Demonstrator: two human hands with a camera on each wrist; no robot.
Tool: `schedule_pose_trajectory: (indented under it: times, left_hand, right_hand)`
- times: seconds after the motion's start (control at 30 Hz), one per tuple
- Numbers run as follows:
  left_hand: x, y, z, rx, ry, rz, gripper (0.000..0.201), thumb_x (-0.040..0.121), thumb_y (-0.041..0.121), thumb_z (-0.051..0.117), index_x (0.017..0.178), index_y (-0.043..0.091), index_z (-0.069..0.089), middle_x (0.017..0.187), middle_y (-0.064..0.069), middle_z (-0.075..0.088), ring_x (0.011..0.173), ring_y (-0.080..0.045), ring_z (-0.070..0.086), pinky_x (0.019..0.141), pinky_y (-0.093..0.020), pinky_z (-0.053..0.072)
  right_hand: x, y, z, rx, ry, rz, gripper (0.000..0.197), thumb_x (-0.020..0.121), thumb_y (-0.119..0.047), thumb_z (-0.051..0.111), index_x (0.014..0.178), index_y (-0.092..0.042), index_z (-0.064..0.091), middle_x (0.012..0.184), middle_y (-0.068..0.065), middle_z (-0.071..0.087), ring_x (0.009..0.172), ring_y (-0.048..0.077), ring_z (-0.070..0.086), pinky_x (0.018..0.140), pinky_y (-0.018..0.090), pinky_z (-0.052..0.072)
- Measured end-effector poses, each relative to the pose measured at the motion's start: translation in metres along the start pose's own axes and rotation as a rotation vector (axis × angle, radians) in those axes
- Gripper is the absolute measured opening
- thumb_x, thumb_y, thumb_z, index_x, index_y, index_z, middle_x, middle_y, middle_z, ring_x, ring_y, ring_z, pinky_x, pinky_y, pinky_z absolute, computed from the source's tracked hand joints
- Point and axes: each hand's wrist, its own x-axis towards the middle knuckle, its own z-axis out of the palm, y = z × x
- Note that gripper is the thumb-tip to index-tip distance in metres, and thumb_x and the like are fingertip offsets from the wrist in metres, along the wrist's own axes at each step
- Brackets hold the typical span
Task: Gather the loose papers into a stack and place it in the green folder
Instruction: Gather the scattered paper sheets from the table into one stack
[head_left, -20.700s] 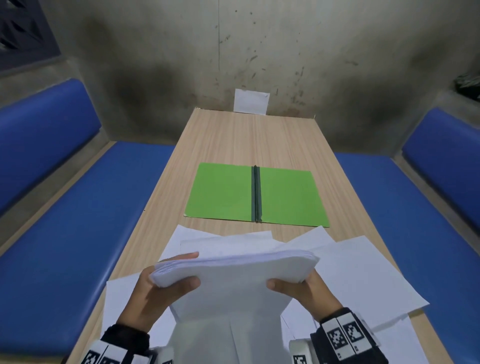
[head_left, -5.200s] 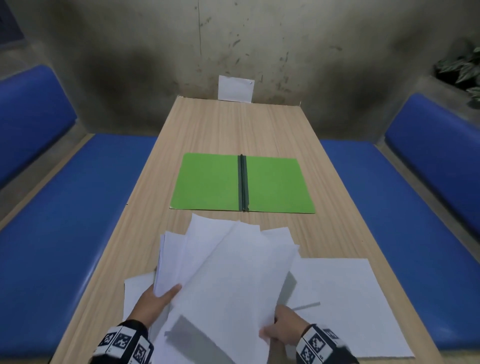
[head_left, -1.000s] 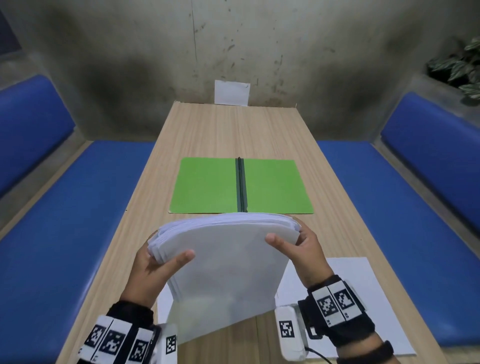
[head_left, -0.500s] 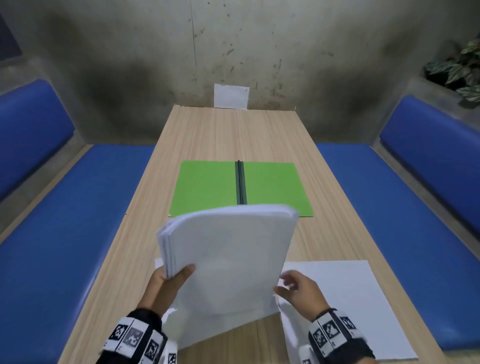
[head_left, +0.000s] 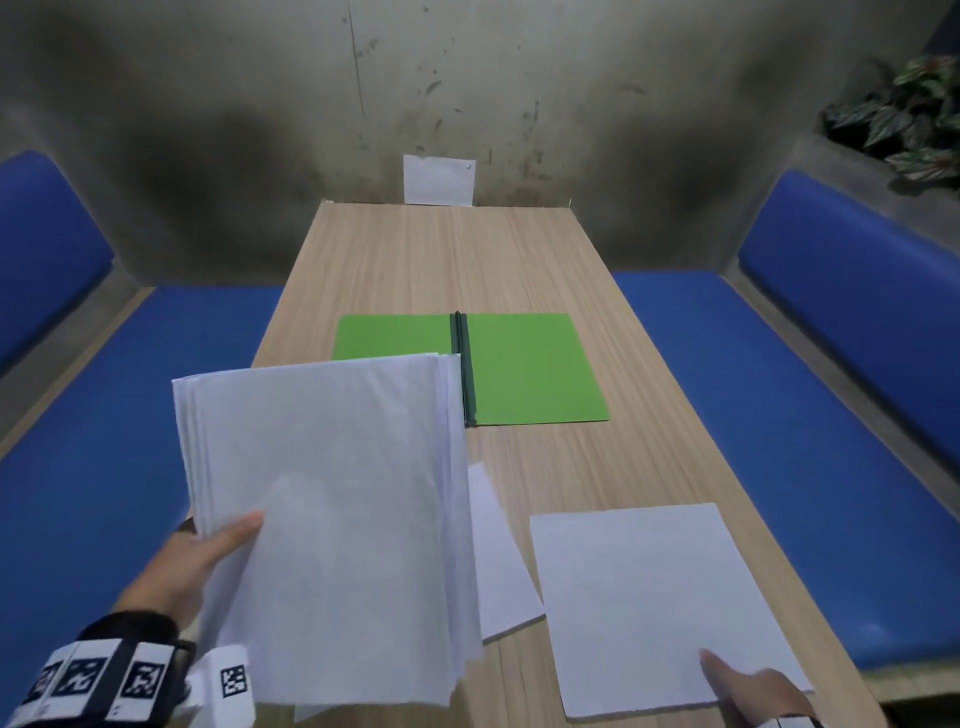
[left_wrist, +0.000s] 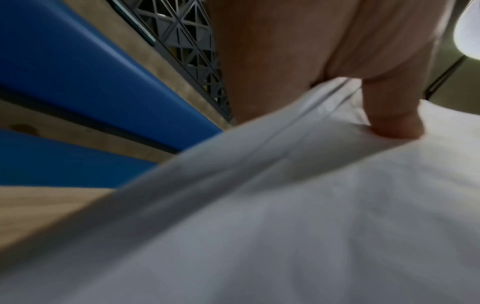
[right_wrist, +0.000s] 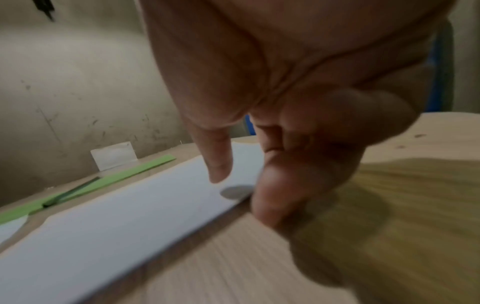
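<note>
My left hand (head_left: 218, 545) holds a thick stack of white papers (head_left: 332, 493) by its near left edge, lifted and tilted over the table. Its thumb (left_wrist: 394, 123) presses on the top sheet of the stack (left_wrist: 285, 205). The green folder (head_left: 530, 369) lies open beyond, its left half partly hidden by the stack. One loose sheet (head_left: 649, 597) lies flat at the near right. My right hand (head_left: 748, 686) is at that sheet's near right corner. In the right wrist view the hand (right_wrist: 241, 191) has its thumb just above the sheet (right_wrist: 116, 226) and its fingers at the edge, holding nothing.
Another white sheet (head_left: 493, 561) lies partly under the held stack. The wooden table (head_left: 519, 260) runs to a stained wall, where a small white card (head_left: 439, 179) leans. Blue benches (head_left: 779, 415) flank both sides. A plant (head_left: 914, 119) sits at the far right.
A second ago both hands held the stack. The right hand has let go and moved right and nearer, to the loose sheet's corner. The left hand alone now holds the stack, shifted left.
</note>
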Motion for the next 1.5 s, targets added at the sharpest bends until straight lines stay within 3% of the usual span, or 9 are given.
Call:
schedule_pose_trajectory:
  times: [0.2,0.3,0.5,0.63,0.77,0.97,1.2,1.37,1.5]
  left_hand:
    - [0.009,0.012,0.014,0.286,-0.290,-0.054,0.017,0.077,0.011,0.072,0.091,0.003,0.066,0.075,-0.008,0.076,0.065,-0.019,0.072,0.058,-0.020,0.055]
    - [0.038,0.005,0.034,0.677,-0.418,-0.037,0.046,0.054,0.035,0.077,0.090,0.008,0.068,0.084,-0.007,0.073,0.079,-0.024,0.066,0.069,-0.025,0.049]
    - [0.077,-0.016,0.074,1.265,-0.221,0.089,0.064,0.083,0.035,0.062,0.137,0.009,0.041,0.147,-0.006,0.041,0.133,-0.022,0.040,0.106,-0.028,0.034]
    - [0.079,-0.026,0.077,1.521,-0.256,0.098,0.079,0.083,0.042,0.058,0.146,0.009,0.024,0.159,-0.002,0.010,0.147,-0.018,0.008,0.117,-0.039,0.012]
    - [0.081,-0.036,0.071,1.429,-0.277,0.046,0.081,0.078,0.039,0.064,0.143,0.014,0.023,0.148,0.001,0.038,0.133,-0.018,0.042,0.113,-0.033,0.027]
    - [0.072,-0.029,0.070,1.485,-0.377,0.074,0.043,0.083,0.037,0.058,0.117,0.011,0.055,0.122,-0.006,0.060,0.110,-0.020,0.058,0.083,-0.022,0.042]
    - [0.028,0.040,0.062,1.378,-0.385,0.314,0.018,0.082,0.037,0.064,0.075,0.022,0.058,0.074,0.003,0.060,0.069,-0.014,0.057,0.054,-0.019,0.035]
    - [-0.022,0.112,0.045,1.049,-0.435,0.405,0.012,0.079,0.027,0.070,0.068,0.031,0.067,0.073,0.017,0.072,0.063,0.004,0.064,0.058,-0.015,0.048]
    - [-0.039,0.141,0.042,0.696,-0.465,0.373,0.008,0.078,0.021,0.069,0.082,0.015,0.072,0.082,-0.004,0.076,0.071,-0.016,0.073,0.062,-0.026,0.058]
  right_hand:
    - [0.032,0.018,0.019,0.113,0.057,0.056,0.047,0.060,-0.042,0.080,0.043,-0.004,0.059,0.057,0.016,0.068,0.071,0.033,0.069,0.080,0.036,0.054]
    - [0.016,0.003,0.025,0.246,0.106,0.030,0.036,0.066,-0.030,0.079,0.052,-0.006,0.056,0.068,0.021,0.071,0.061,0.029,0.064,0.069,0.031,0.054]
    - [0.002,-0.019,0.040,0.509,0.174,-0.122,0.010,0.083,-0.006,0.056,0.090,0.001,0.054,0.074,0.015,0.063,0.077,0.038,0.061,0.083,0.047,0.053]
    - [-0.017,-0.027,0.034,0.630,0.136,-0.212,0.008,0.087,0.009,0.046,0.093,0.007,0.050,0.076,0.014,0.058,0.068,0.031,0.054,0.054,0.029,0.053]
    - [-0.014,-0.027,0.031,0.621,0.125,-0.212,0.009,0.087,0.009,0.044,0.091,0.012,0.052,0.082,0.020,0.056,0.056,0.024,0.048,0.025,0.012,0.035]
    - [0.008,-0.029,0.038,0.604,0.157,-0.088,0.022,0.083,0.000,0.048,0.099,0.010,0.058,0.088,0.018,0.061,0.084,0.039,0.058,0.080,0.045,0.048]
    - [-0.006,-0.039,0.018,0.539,0.245,-0.167,0.027,0.089,0.004,0.040,0.111,0.013,0.055,0.112,0.024,0.057,0.088,0.029,0.043,0.096,0.041,0.039]
    - [-0.012,-0.053,0.024,0.561,0.206,-0.191,0.034,0.089,0.009,0.038,0.120,0.017,0.050,0.127,0.030,0.052,0.102,0.038,0.049,0.091,0.036,0.037]
    - [-0.025,-0.074,0.042,0.595,0.080,-0.266,0.030,0.085,0.012,0.044,0.112,0.015,0.055,0.107,0.023,0.057,0.093,0.030,0.050,0.081,0.030,0.035]
